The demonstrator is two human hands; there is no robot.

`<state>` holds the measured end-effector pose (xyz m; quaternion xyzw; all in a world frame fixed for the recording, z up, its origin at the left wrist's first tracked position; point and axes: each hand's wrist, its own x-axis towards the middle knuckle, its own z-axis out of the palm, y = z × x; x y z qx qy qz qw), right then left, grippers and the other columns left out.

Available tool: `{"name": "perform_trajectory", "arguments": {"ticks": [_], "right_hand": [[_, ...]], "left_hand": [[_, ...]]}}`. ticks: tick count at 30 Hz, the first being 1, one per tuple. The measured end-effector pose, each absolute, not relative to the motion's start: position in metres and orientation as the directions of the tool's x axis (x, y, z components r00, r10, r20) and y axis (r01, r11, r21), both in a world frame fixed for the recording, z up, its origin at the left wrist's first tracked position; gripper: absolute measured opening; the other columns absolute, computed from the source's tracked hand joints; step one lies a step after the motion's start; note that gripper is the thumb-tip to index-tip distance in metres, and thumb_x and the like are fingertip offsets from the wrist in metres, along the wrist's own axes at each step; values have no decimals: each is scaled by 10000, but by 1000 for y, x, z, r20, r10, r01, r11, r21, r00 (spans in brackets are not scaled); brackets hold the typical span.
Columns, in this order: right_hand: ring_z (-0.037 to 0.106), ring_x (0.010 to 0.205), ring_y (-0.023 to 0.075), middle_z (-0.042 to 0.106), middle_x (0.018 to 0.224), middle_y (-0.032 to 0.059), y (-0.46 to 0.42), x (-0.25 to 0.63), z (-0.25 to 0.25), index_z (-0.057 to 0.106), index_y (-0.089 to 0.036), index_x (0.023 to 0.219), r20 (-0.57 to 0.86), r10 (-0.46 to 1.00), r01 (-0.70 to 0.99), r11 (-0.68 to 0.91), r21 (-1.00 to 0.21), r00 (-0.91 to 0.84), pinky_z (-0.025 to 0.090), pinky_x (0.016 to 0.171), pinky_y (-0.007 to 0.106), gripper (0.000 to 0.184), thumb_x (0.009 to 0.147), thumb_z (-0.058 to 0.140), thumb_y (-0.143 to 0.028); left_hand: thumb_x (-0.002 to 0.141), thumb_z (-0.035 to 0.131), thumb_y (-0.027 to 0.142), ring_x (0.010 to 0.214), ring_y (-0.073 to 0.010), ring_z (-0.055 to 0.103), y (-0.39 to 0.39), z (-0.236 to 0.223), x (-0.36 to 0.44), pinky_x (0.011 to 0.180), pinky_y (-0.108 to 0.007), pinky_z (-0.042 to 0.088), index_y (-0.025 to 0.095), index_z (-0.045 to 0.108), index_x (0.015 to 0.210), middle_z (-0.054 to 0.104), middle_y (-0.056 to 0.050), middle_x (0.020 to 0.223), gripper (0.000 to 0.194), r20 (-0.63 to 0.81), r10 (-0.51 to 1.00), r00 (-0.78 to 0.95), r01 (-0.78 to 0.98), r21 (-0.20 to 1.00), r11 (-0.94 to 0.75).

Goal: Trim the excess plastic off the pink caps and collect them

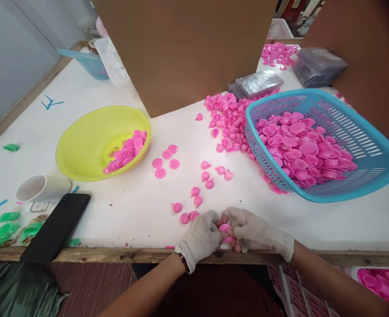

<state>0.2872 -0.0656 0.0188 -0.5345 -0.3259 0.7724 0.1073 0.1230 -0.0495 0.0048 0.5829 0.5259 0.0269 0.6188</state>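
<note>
- A pink piece is held at the near wooden edge of the white table. It is largely covered by fingers, so its long axis cannot be told.
- It is pinched from both sides: the left hand and the right hand are drawn close together on it, and neither is clearly nearer.
- At 11 o'clock from the hands, small pink cups are scattered singly, the closest just beside the left hand.
- At 9 o'clock, a black phone is laid slantwise.
- Between 10 and 11 o'clock, flat pink discs are spread; beyond them, at 10, a yellow bowl is partly filled with more.
- Between 1 and 2 o'clock, a blue basket is heaped with pink pieces.
- Toward 12 o'clock, bare table is left before a cup pile; farther off, a brown board is stood upright.
</note>
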Motion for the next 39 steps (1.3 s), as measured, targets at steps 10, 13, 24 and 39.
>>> {"name": "perform_trajectory", "arguments": {"ticks": [10, 13, 24, 39], "right_hand": [[536, 524, 65, 569, 738, -28, -77, 291, 19, 454, -195, 861, -618, 670, 182, -604, -776, -411, 437, 499, 191, 143, 782, 515, -297], [530, 516, 64, 571, 734, -27, -78, 289, 18, 446, -194, 866, -637, 671, 217, -604, -767, -380, 437, 497, 191, 136, 789, 497, -294], [580, 535, 86, 590, 686, -27, -65, 290, 25, 438, -202, 935, -732, 540, 251, -705, -663, -415, 459, 504, 199, 217, 780, 533, -320], [571, 484, 89, 581, 642, -38, -74, 288, 10, 426, -209, 882, -717, 597, 211, -697, -686, -359, 460, 469, 207, 222, 787, 518, -387]], "left_hand": [[723, 524, 230, 479, -81, 522, -51, 1, 121, 422, -164, 401, 184, 481, 792, 536, 52, 577, 93, -614, 620, 488, 515, 777, 363], [727, 518, 231, 490, -78, 509, -53, -1, 121, 430, -163, 387, 180, 484, 778, 537, 46, 588, 79, -596, 643, 482, 514, 786, 343], [723, 497, 177, 527, -78, 416, -56, 4, 121, 474, -191, 273, 184, 467, 708, 477, 53, 558, 35, -431, 769, 472, 631, 774, 47], [749, 491, 234, 461, -81, 474, -55, 4, 124, 438, -191, 312, 183, 500, 787, 514, 47, 578, 65, -513, 726, 458, 623, 768, 149]]}}
